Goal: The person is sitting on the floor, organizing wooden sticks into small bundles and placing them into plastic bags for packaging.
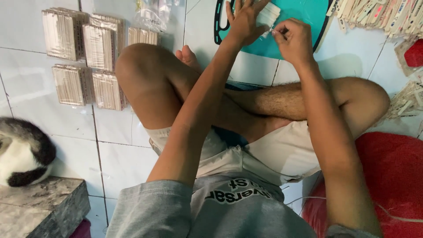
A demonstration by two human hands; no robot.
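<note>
I sit cross-legged on a white tiled floor. My left hand [245, 21] grips a small bundle of pale wooden sticks [269, 14] over a teal tray [304, 22] at the top of the head view. My right hand [293, 39] is right beside it, fingers pinched on something thin and pale at the bundle's edge; what it is, I cannot tell. Both arms reach forward over my knees.
Several packed bundles of wooden sticks [83, 61] lie in rows on the floor at left. A loose heap of sticks [379, 15] lies at the top right. A black-and-white cat [22, 152] rests by a stone block [42, 207]. A red cushion [387, 176] lies at right.
</note>
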